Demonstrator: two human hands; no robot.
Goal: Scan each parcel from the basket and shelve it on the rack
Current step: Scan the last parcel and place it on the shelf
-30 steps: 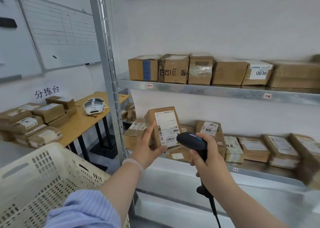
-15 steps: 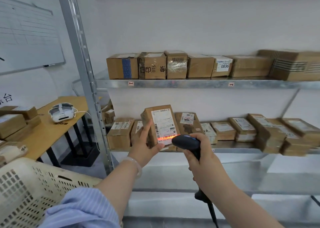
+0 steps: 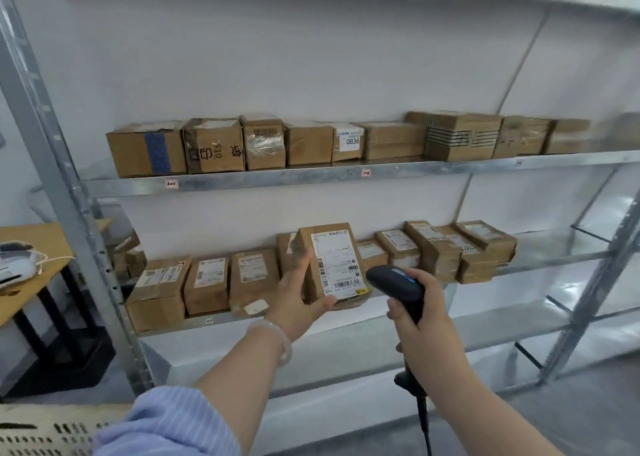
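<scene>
Parcel: the parcel (image 3: 329, 265) is held upright in front of the lower shelf (image 3: 554, 258) of the rack, not resting on it; its label (image 3: 337, 261) faces me and the scanner, which I take to be for reading the barcode before shelving.
Left hand: the left hand (image 3: 294, 299) is clamped on the parcel, fingers up its left side and thumb along the bottom edge; I judge this grip keeps the label uncovered.
Right hand: the right hand (image 3: 426, 313) is closed tight round the handle of the scanner (image 3: 391, 280); the head points at the lower barcode from just beside it, without touching.
Shelf row: the shelved parcels (image 3: 207, 282) stand side by side, labels outward; I cannot tell whether a slot lies behind the held one.
Basket: the basket (image 3: 41, 431) sits low on my left; its contents are hidden.
Stage: I judge this to be the scanning step; shelving not yet done.
</scene>
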